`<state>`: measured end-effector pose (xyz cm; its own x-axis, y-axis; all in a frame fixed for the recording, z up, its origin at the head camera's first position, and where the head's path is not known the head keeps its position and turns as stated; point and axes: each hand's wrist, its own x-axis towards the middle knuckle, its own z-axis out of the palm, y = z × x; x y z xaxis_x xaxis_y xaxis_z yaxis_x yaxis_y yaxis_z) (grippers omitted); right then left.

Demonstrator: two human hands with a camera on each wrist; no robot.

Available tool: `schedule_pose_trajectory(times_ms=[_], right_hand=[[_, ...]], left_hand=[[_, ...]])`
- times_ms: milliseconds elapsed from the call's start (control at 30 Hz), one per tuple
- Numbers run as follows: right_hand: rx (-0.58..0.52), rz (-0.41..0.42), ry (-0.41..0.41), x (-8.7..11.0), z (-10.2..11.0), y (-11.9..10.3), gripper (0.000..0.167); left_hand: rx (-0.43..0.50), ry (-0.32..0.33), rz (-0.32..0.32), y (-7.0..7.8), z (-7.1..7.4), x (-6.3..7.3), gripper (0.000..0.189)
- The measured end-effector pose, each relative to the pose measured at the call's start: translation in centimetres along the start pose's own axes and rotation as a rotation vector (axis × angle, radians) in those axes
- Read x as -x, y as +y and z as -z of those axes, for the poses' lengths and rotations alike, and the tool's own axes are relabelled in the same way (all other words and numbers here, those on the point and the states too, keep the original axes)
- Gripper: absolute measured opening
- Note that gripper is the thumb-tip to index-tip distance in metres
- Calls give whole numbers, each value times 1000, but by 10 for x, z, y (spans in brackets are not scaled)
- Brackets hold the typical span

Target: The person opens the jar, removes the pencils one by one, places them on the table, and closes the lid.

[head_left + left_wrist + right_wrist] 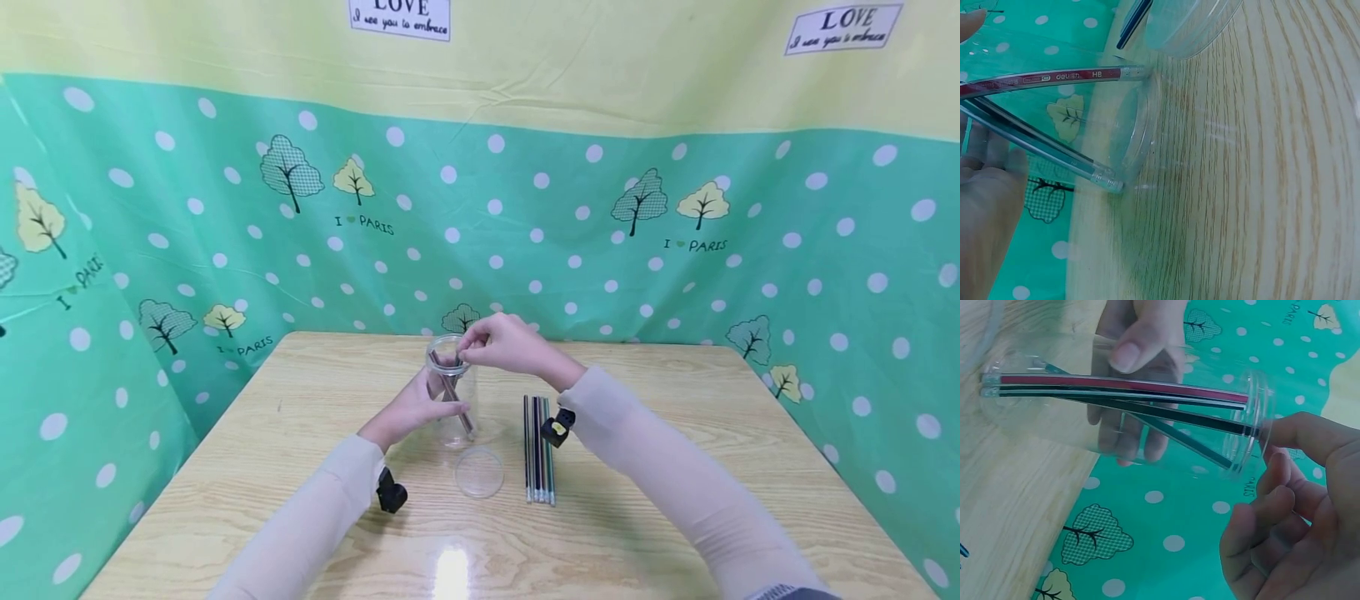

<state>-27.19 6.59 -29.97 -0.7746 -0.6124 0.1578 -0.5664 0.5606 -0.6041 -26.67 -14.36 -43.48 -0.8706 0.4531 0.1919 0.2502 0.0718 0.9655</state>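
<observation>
My left hand (pixel 412 408) grips a clear jar (pixel 453 435) around its side, the thumb in front and the fingers behind. Its open mouth faces up. Several pencils lean inside, crossing each other; a dark red one (pixel 1063 77) marked HB shows in the left wrist view, with blue-green ones (pixel 1041 142) beside it. At the jar's rim, my right hand (pixel 510 344) pinches the upper end of a dark pencil (pixel 1200 419) with thumb and index finger, its other fingers curled loosely outside the jar.
A round clear lid (pixel 479 472) lies on the wooden table (pixel 337 533) in front of the jar. To its right, several pencils (pixel 537 450) lie side by side, white-tipped ends toward me. Behind the table hangs a green and yellow curtain (pixel 517 225).
</observation>
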Motion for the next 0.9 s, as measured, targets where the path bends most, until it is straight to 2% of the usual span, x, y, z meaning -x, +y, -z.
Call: schedule_pose_trajectory(times_ms=[233, 467, 600, 900], right_hand=[[67, 0, -3, -7, -1, -5, 6], [14, 1, -18, -9, -4, -3, 7], [-6, 8, -17, -10, -5, -4, 8], [-3, 30, 38, -7, -6, -2, 14]], left_hand=[[-8, 0, 6, 1, -1, 2, 83], [-38, 11, 35, 2, 0, 4, 88], [-34, 6, 29, 2, 1, 4, 87], [-26, 10, 21, 3, 0, 4, 80]])
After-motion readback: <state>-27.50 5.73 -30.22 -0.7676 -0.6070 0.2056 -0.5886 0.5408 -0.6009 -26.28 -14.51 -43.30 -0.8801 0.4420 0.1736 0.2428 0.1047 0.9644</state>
